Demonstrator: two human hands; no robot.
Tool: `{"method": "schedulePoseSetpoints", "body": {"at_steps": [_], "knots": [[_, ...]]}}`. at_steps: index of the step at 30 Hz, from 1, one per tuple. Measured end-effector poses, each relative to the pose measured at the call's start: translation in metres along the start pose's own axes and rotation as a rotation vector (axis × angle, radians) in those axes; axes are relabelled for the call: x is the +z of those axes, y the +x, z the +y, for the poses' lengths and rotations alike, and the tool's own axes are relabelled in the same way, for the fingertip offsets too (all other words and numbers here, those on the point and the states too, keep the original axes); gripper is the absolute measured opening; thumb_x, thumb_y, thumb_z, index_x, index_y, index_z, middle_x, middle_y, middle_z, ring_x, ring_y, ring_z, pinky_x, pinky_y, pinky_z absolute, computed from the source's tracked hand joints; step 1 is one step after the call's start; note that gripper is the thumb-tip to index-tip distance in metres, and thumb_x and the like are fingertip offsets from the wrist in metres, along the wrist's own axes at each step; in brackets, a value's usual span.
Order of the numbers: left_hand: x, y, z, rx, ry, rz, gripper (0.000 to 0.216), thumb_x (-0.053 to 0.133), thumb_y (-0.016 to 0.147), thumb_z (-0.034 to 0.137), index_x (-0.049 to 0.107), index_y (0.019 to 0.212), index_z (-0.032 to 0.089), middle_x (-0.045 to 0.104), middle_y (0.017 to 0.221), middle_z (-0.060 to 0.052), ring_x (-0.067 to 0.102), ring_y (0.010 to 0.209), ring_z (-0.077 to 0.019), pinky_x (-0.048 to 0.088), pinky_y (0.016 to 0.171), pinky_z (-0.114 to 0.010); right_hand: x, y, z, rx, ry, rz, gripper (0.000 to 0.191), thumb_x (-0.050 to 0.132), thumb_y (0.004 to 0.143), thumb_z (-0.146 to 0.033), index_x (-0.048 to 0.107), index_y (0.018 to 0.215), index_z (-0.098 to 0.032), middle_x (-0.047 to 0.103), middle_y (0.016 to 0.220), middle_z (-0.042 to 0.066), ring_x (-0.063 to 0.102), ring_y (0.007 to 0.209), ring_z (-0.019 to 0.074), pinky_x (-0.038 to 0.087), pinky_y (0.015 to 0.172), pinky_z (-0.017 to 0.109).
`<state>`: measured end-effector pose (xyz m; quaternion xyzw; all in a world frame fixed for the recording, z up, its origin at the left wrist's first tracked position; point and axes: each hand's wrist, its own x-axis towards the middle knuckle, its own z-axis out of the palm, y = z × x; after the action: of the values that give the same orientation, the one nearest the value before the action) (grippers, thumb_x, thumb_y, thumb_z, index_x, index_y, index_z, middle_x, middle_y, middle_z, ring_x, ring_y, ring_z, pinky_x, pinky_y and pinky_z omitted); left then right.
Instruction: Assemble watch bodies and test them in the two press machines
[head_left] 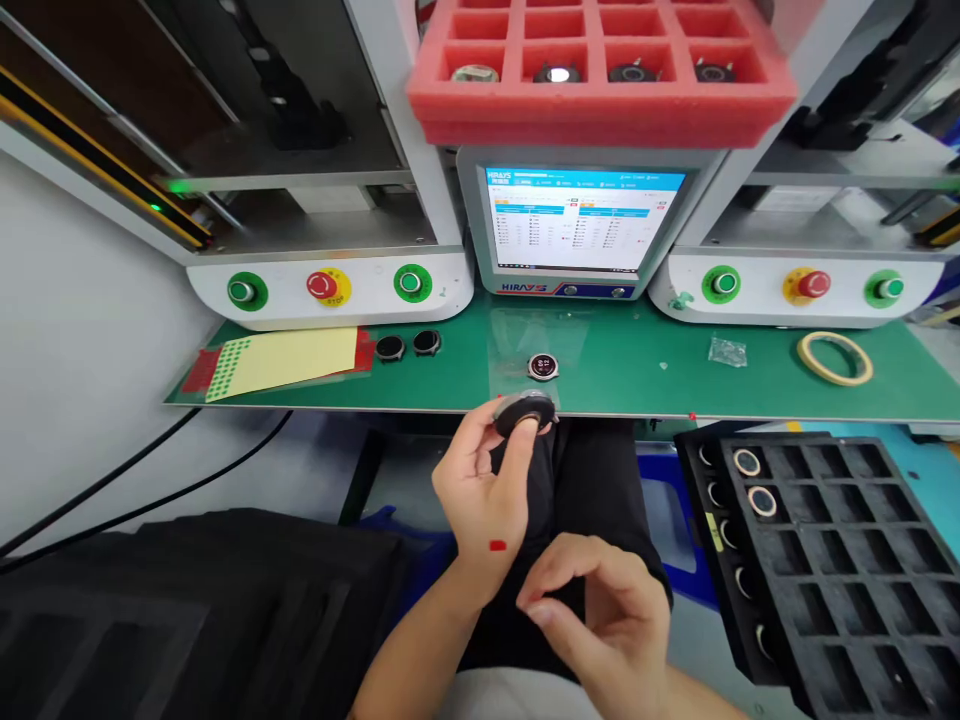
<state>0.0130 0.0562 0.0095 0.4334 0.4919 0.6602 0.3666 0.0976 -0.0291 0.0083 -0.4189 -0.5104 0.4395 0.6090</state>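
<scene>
My left hand (486,490) is closed round a dark round watch case (523,408) at the table's front edge, thumb pressed on its near face. Above my lap, my right hand (611,610) has thumb and index fingertips pinched together; whether anything small is between them I cannot make out. Just beyond the left hand, a smartwatch without a strap (543,367) lies on the green table (450,385) with its screen lit. Two more strapless watches, a left one (390,348) and a right one (427,343), lie farther left with dark faces.
Behind stand a monitor (585,220) and a red foam tray (600,118) holding round parts. Button panels (337,290) flank the screen. A yellow sticker sheet (285,362) lies left; a tape roll (835,358) and small plastic bag (727,351) lie right. A black compartment tray (840,545) stands lower right.
</scene>
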Motion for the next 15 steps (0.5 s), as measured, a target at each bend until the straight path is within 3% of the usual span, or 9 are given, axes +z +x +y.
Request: {"method": "schedulePoseSetpoints", "body": {"at_steps": [4,7,11,15], "knots": [[0.004,-0.007,0.003,0.071,0.033,-0.039,0.012,0.068,0.086,0.020,0.070,0.098,0.018,0.074,0.088,-0.002,0.072,0.077,-0.0155,0.059,0.077,-0.026,0.011,0.001,0.000,0.144,0.007,0.014,0.012,0.072,0.077,-0.011,0.066,0.072,-0.021,0.071,0.061,-0.002,0.066,0.054,0.0120,0.052,0.056,0.021],[0.002,-0.009,0.003,0.205,0.162,0.002,0.016,0.067,0.085,0.016,0.070,0.100,0.021,0.073,0.090,0.000,0.070,0.081,-0.0145,0.057,0.084,-0.029,0.009,0.002,-0.001,0.250,0.051,0.043,0.011,0.072,0.074,-0.011,0.066,0.069,-0.019,0.070,0.059,-0.001,0.065,0.052,0.0109,0.051,0.055,0.019],[-0.001,-0.006,0.001,0.361,0.358,0.076,0.015,0.067,0.085,0.016,0.071,0.098,0.022,0.073,0.089,0.000,0.068,0.082,-0.0139,0.054,0.091,-0.031,0.006,0.009,0.004,0.463,0.269,-0.008,0.015,0.076,0.076,-0.020,0.064,0.067,-0.018,0.071,0.057,0.000,0.067,0.052,0.0100,0.054,0.058,0.018],[-0.003,-0.005,-0.005,0.327,0.424,0.086,0.014,0.066,0.085,0.017,0.070,0.098,0.023,0.073,0.089,0.001,0.069,0.085,-0.0149,0.053,0.091,-0.030,0.006,0.017,0.021,0.651,0.530,-0.015,0.032,0.085,0.069,-0.028,0.054,0.067,-0.018,0.068,0.056,-0.002,0.065,0.046,0.0099,0.054,0.050,0.018]]}}
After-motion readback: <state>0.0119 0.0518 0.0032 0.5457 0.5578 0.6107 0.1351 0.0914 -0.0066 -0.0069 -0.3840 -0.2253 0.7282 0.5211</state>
